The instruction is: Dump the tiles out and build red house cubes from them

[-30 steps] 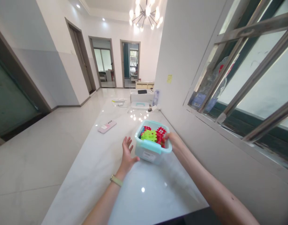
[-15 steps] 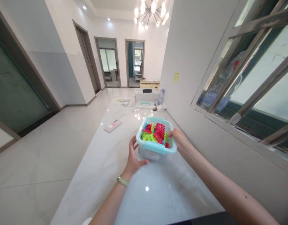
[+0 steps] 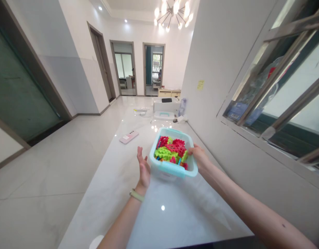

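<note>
A clear plastic storage box (image 3: 172, 168) with a light-blue rim is in the middle of the view, over the white table (image 3: 107, 193). Inside it lie red, lime-green and some blue plastic building pieces (image 3: 172, 148). My right hand (image 3: 199, 157) grips the box's right rim, with fingers over the edge. Just left of the box, my left hand (image 3: 144, 169) has its fingers spread and holds nothing. Whether its palm edge touches the box wall, I cannot tell. A pale watch band is on my left wrist.
A pink phone (image 3: 128, 137) lies on the table to the left. Farther back are a light-blue-handled lid (image 3: 164, 115), a white box (image 3: 166, 104) with a dark phone on it, a clear bottle (image 3: 182, 106) and white cables (image 3: 142, 112). The wall and barred window run along the right.
My left hand has let go of the box's left side and opened beside it. The building pieces inside have shifted, and the box has tilted a little. My right hand keeps its grip.
</note>
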Motion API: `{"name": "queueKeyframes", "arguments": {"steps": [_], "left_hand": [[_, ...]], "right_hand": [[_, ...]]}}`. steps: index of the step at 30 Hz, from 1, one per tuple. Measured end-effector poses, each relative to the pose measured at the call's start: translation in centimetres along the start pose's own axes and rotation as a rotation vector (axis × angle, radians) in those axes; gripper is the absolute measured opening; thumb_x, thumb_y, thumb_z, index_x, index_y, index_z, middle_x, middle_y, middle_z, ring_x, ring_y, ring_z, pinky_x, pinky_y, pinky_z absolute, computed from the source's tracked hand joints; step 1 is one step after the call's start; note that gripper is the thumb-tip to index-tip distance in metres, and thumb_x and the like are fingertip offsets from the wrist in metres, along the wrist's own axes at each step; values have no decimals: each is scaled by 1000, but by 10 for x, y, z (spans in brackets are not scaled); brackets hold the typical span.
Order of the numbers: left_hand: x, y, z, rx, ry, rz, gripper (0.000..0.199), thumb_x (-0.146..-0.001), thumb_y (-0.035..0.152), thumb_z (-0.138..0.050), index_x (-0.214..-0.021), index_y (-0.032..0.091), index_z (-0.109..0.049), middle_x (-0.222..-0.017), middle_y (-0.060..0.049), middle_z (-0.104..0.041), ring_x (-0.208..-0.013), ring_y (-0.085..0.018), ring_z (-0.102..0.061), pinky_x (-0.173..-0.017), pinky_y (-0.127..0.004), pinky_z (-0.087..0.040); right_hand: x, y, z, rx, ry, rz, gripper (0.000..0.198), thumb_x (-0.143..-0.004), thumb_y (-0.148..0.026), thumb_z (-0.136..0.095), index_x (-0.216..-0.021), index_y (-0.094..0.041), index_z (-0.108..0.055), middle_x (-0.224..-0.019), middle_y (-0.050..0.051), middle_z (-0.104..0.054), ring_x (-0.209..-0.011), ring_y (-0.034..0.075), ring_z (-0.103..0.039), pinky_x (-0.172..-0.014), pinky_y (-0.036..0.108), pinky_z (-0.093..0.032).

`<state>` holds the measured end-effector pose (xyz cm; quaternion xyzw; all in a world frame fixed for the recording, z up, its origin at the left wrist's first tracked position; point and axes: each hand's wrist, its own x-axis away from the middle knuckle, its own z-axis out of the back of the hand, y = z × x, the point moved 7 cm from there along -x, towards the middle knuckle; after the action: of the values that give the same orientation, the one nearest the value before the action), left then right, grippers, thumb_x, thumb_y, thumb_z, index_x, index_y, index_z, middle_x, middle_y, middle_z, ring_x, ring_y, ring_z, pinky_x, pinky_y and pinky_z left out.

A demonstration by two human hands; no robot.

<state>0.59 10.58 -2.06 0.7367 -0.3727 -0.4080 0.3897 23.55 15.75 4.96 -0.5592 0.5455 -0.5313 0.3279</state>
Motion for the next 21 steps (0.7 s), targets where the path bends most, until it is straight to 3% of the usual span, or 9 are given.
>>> {"name": "queueKeyframes", "arguments": {"steps": [3, 6, 8, 13, 17, 21], "left_hand": [[-5, -4, 7, 62, 65, 16, 71, -87, 71, -30, -149, 34, -24, -163, -1, -11, -151, -21, -2, -118, -41, -21], [-6, -6, 10, 64, 84, 27, 65, -90, 64, -30, -148, 35, -24, -163, -1, -11, -151, -19, -4, -117, -40, -22], [-6, -2, 9, 47, 73, 3, 63, -91, 62, -31, -148, 35, -23, -163, -1, -10, -150, -19, -4, -118, -42, -20], [-5, 2, 8, -25, 39, -36, 57, -95, 53, -34, -148, 35, -23, -164, -2, -6, -151, -21, -3, -118, -45, -19], [-5, -7, 7, -97, -6, -46, 60, -94, 47, -40, -148, 30, -21, -163, -5, -7, -150, -24, -4, -119, -47, -17], [0, -28, 1, -262, -136, 18, 69, -90, 43, -47, -150, 28, -15, -160, -9, -12, -149, -27, -11, -118, -51, -17]], "right_hand": [[0, 1, 3, 0, 12, 33, 48, -43, -8, -46, -88, -21, -55, -61, -5, -59, -54, 16, -56, -45, 24, -46], [-6, 2, 1, 47, -40, 50, 50, -44, -9, -48, -92, -21, -58, -63, -4, -61, -53, 17, -57, -46, 25, -46], [-11, 2, 4, 62, -6, 47, 49, -45, -10, -49, -92, -20, -59, -60, -5, -59, -51, 16, -55, -45, 26, -46], [-29, -22, 12, 31, 29, 218, 62, -44, -9, -49, -104, -24, -58, -73, -4, -66, -61, 18, -61, -53, 28, -51], [-50, -41, 40, 74, 156, 190, 52, -45, -9, -49, -94, -22, -57, -68, -3, -63, -61, 20, -62, -55, 32, -54], [-68, -62, 72, 134, 241, 161, 45, -48, -7, -49, -90, -22, -57, -70, 0, -64, -62, 23, -63, -58, 37, -55]]}}
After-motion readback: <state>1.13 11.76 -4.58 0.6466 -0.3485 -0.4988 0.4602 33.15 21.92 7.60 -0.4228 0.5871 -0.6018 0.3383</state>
